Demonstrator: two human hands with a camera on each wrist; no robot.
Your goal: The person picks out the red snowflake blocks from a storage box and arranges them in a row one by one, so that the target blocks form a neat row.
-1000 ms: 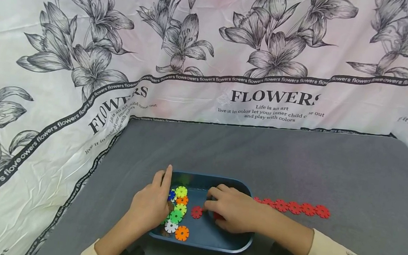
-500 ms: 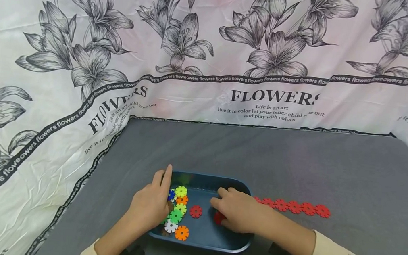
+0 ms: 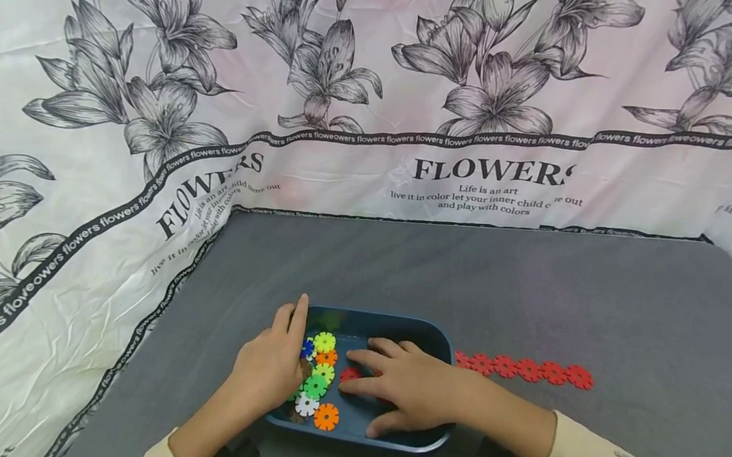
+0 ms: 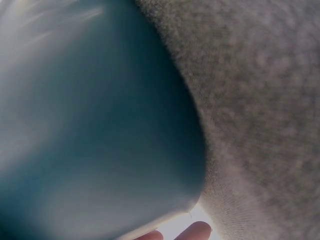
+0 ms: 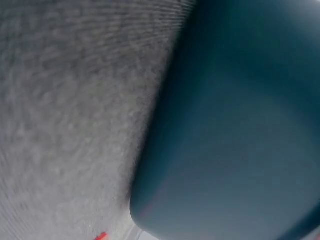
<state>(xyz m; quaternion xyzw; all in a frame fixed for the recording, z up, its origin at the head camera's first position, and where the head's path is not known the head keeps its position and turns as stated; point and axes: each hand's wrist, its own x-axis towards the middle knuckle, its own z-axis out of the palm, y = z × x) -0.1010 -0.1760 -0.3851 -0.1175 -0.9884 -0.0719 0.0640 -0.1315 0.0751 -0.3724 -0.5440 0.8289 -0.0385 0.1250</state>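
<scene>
Now, inside the tray [image 3: 353,414], the red disc [image 3: 349,374] is partly covered at nine o'clock from the nearer right hand [image 3: 416,385], its grip splayed loose, while the grip of the left hand [image 3: 269,367] can't be told

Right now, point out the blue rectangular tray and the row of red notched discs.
Blue rectangular tray [image 3: 354,412]: head view, on bare floor.
Row of red notched discs [image 3: 528,370]: head view, on a middle disc.

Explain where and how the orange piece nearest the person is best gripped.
Probably pinch the orange piece by its notched rim, from above and the right: it looks flat, with bare tray on its right and the white piece on its left.
</scene>
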